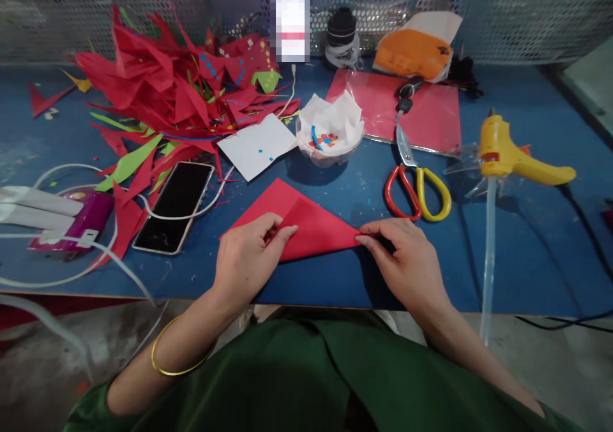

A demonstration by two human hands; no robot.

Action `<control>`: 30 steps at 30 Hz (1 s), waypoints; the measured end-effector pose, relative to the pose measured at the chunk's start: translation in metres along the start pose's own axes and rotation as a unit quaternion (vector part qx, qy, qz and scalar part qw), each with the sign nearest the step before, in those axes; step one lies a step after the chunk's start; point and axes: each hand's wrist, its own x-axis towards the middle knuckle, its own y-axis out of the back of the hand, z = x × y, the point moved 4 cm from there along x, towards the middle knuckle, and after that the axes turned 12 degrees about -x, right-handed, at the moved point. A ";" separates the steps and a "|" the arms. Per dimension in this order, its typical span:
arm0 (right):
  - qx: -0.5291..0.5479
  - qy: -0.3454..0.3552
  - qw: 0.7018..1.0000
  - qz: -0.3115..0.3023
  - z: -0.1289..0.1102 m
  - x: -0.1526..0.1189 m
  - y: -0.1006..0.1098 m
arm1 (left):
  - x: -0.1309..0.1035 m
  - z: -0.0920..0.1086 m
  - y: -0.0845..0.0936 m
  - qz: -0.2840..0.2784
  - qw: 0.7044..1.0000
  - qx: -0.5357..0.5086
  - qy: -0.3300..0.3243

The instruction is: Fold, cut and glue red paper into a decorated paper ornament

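Observation:
A folded sheet of red paper [306, 228] lies in front of me near the table's front edge, with a raised flap in its middle. My left hand [251, 250] pinches the paper at that flap, thumb against fingers. At the pointed right corner, my right hand [400, 250] grips the paper between thumb and fingertips. Scissors [407, 157] with one red and one yellow handle rest beyond my right hand, blades pointing away. A white sheet [258, 146] with small blue bits on it lies beyond the red paper.
Red and green paper scraps [163, 81] pile up at back left. A phone [175, 205] with a white cable across it lies left. A paper-lined bowl [330, 129] holds small coloured bits. A yellow glue gun [517, 154] stands right, near a red paper pack [426, 116].

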 end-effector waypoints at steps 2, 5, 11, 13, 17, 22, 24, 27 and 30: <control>0.007 0.007 1.000 -0.001 0.001 -0.001 0.000 | 0.003 0.001 0.001 -0.009 1.000 0.002 -0.010; 0.010 0.003 1.000 0.003 0.001 -0.002 0.000 | 0.007 0.002 0.001 -0.007 1.000 0.009 -0.021; -0.018 -0.010 1.000 0.022 -0.001 -0.002 0.001 | 0.009 0.001 -0.003 0.025 0.999 0.037 -0.004; -0.024 -0.012 0.999 0.023 -0.001 -0.002 0.001 | 0.010 0.002 -0.003 0.028 0.998 0.052 -0.011; -0.029 -0.017 0.999 0.023 0.000 -0.001 0.000 | 0.013 0.004 -0.004 0.016 0.998 0.066 -0.014; -0.030 -0.022 0.999 0.022 0.000 -0.001 -0.001 | 0.016 0.007 -0.005 0.018 0.995 0.094 -0.029; -0.032 -0.022 0.999 0.023 0.000 -0.001 -0.001 | 0.017 0.008 -0.005 0.019 0.994 0.105 -0.032; -0.031 -0.022 0.999 0.023 -0.001 -0.001 -0.001 | 0.017 0.009 -0.006 0.022 0.992 0.120 -0.034; -0.030 -0.029 0.999 0.021 0.000 -0.001 -0.001 | 0.018 0.009 -0.006 0.030 0.989 0.134 -0.046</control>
